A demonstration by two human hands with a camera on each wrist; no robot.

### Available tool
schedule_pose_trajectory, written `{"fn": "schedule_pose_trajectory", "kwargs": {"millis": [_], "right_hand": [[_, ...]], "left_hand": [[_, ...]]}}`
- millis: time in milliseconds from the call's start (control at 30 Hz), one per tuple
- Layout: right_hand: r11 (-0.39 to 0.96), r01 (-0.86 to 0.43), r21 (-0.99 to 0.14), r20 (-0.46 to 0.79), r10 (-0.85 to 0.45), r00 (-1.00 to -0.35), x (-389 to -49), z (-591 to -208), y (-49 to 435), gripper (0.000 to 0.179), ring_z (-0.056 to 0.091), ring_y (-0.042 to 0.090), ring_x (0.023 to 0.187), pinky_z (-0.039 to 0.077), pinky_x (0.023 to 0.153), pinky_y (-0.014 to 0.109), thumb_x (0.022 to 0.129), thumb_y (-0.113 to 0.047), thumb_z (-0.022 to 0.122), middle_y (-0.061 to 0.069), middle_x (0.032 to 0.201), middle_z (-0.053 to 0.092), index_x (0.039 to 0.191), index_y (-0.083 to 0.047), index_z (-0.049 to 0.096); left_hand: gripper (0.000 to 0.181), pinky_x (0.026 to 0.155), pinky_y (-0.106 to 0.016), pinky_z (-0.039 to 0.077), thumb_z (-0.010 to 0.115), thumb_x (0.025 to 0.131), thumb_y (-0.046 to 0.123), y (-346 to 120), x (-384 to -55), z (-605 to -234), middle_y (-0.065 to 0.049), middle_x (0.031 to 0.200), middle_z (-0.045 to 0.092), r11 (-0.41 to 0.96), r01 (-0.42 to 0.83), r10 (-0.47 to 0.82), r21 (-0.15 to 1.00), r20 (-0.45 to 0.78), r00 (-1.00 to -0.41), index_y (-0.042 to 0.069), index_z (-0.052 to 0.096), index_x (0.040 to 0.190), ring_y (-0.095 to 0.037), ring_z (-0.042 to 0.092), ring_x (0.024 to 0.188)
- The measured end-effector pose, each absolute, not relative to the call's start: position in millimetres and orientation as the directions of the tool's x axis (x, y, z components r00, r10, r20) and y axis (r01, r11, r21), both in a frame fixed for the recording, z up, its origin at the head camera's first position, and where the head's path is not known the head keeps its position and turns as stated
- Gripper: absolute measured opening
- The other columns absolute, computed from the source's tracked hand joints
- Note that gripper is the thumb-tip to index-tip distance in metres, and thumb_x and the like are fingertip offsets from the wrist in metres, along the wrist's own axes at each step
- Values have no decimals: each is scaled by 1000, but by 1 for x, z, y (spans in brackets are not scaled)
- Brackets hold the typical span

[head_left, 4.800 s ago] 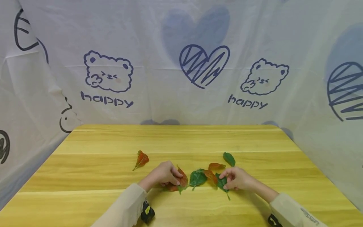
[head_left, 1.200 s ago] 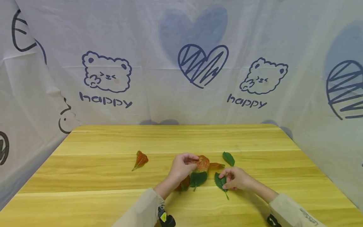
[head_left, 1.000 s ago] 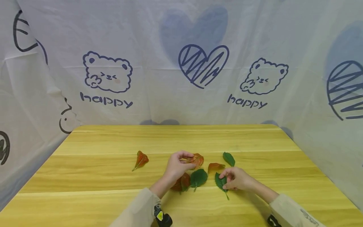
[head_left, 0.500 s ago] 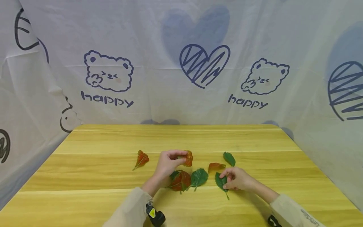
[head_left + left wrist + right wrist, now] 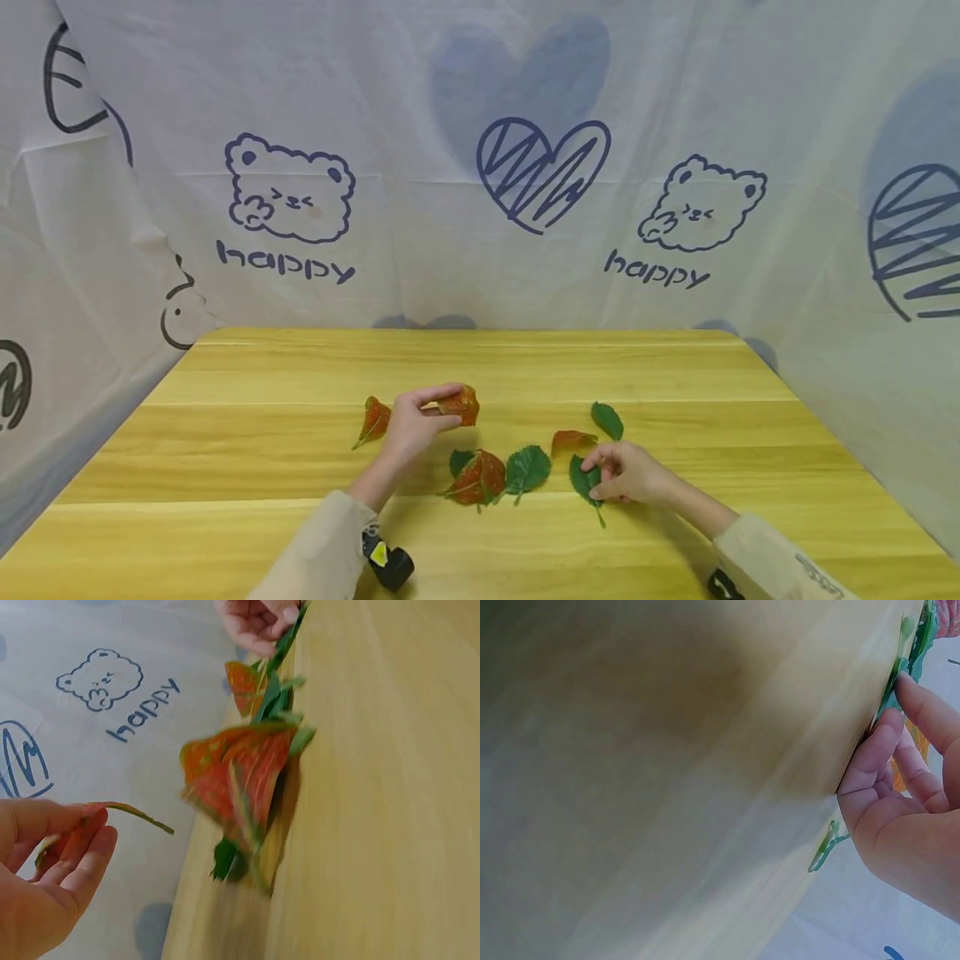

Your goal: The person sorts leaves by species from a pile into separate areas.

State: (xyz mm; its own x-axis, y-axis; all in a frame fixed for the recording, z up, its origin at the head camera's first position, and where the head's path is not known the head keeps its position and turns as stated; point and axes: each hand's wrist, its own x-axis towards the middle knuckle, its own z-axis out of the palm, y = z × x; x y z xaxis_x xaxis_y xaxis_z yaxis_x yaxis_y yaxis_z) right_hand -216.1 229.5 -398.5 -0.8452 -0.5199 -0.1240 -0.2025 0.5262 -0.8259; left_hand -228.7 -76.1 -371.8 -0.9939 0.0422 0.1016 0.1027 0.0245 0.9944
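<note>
"What's nearest, on our side of the middle green leaf (image 5: pixel 528 469)?"

"I've got two beige sleeves (image 5: pixel 315 550) on my feed, with a black wrist unit (image 5: pixel 390 565) at the left cuff."

"And beside that leaf?"

"It's a saw-toothed oval itself. Just left of it I see a heap: a veined, creased red leaf (image 5: pixel 487 475) with a smooth green leaf (image 5: pixel 460 461) poking out behind. I can't tell whether a second red one lies underneath. To its right, the right hand (image 5: pixel 630 473) keeps a narrow gap, bent thumb and forefinger touching a long-stemmed green leaf (image 5: pixel 579 477). Whether they grip it or merely rest there, I can't tell."

"Beyond it?"

"Rightward, a curled orange leaf (image 5: pixel 572 442), then a glossy, pointed green leaf (image 5: pixel 607 421). Well to the left, a folded red leaf (image 5: pixel 376 417). Nearer on that side, the left hand (image 5: pixel 412 423) pinches a mottled orange-red leaf (image 5: pixel 462 406) between thumb and fingers."

"Count?"

"Four green; at least four red or orange, all on or over one wood-grained table (image 5: pixel 480 367)."

"Farthest?"

"Behind the middle green leaf, past the table, I see creased pale cloth (image 5: pixel 397 83) printed with two cartoon bears, each above the word 'happy'."
</note>
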Motion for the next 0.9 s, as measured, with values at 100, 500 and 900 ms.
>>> {"fn": "schedule_pose_trajectory", "kwargs": {"millis": [100, 500, 900], "right_hand": [[522, -200, -829, -123, -520, -845, -216, -398, 230, 24, 40, 8, 46, 35, 42, 18, 76, -1, 68, 3, 61, 50, 96, 6, 58], [520, -203, -830, -120, -522, -845, -216, -398, 229, 24, 41, 8, 46, 35, 42, 17, 75, 0, 68, 3, 61, 50, 96, 6, 58], [531, -207, -821, -122, -518, -847, -216, -397, 229, 24, 40, 9, 46, 34, 42, 17, 75, -1, 69, 3, 62, 50, 96, 5, 58]], "left_hand": [[36, 70, -35, 51, 61, 76, -14, -82, -231, -372, -20, 112, 57, 76, 119, 20, 990, 118, -993, -2, 62, 110, -27, 62, 84], [25, 65, -38, 50, 61, 79, -7, -105, -238, -368, -17, 95, 64, 275, 133, -43, 952, 150, -988, -3, 65, 104, -21, 61, 76], [25, 60, -28, 49, 59, 81, -6, -126, -243, -364, -19, 101, 63, 506, 160, 30, 848, 168, -985, -6, 63, 106, -26, 60, 83]]}}
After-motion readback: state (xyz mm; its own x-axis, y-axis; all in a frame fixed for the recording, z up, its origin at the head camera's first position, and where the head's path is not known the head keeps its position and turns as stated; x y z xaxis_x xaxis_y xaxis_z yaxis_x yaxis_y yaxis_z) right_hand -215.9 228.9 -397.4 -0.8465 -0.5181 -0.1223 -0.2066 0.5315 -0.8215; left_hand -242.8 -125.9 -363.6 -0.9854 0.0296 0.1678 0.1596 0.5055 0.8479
